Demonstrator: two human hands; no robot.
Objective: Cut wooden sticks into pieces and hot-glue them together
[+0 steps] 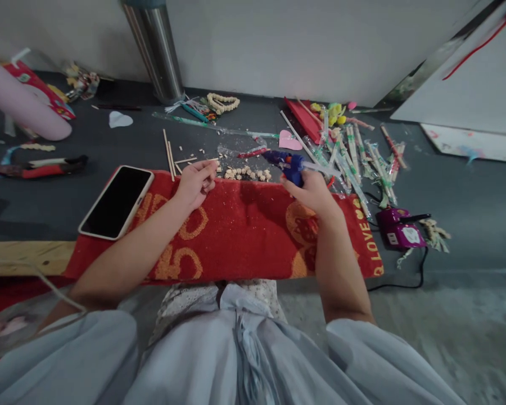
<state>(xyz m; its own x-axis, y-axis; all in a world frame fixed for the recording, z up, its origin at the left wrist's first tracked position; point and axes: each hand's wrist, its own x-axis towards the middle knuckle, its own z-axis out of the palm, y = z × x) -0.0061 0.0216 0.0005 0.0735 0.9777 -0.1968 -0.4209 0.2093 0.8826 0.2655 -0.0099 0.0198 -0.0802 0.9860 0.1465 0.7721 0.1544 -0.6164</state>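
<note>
My right hand [316, 194] is closed round a blue glue gun [287, 162], its nozzle pointing left over a small heap of pale wooden bits [247, 173]. My left hand [196, 183] rests on the far edge of a red towel [236, 230], fingers pinched on a thin wooden stick [194, 160]. More thin sticks [168, 152] lie just beyond it on the dark floor.
A black phone [116, 201] lies on the towel's left end. Several wrapped sticks [354, 157] are scattered at right, near a purple device [400, 228] with a black cord. A metal post [154, 48], a pink heart [289, 140], red-handled cutters [37, 167] and a wooden plank [21, 257] are around.
</note>
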